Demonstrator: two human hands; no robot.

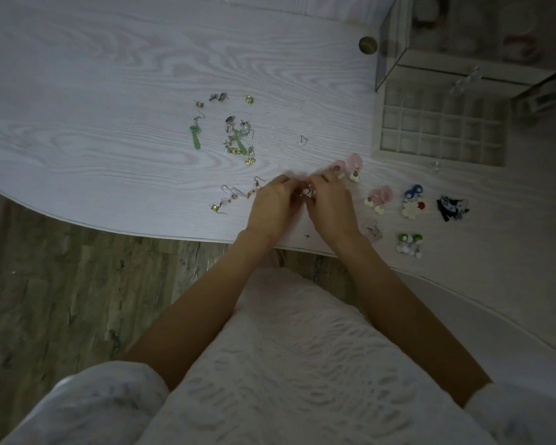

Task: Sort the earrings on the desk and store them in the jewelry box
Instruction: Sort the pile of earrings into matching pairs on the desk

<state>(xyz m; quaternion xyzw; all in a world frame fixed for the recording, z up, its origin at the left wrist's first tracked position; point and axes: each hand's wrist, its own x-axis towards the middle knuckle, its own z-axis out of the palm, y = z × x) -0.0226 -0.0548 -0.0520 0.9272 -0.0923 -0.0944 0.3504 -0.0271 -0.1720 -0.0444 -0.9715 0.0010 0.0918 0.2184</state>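
On the pale wood-grain desk [109,91], our white jewelry box tray with its grid of small square compartments [440,130] sits at two o'clock from our hands. Our left hand [275,203] and right hand [329,203] meet, fingers curled, pinching a small silvery earring [308,193] between them. We judge it featherlight, stiff and slippery, best pinched at the body, not the thin hook. The unsorted metal and green earrings [238,139] lie at eleven o'clock.

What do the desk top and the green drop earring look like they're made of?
Desk: probably wood-look laminate, matt whitewashed finish, judging by its swirling printed-looking grain. Green drop earring: translucent glossy green, likely glass, resin or jade-like stone, on a thin metal hook; too small to tell.
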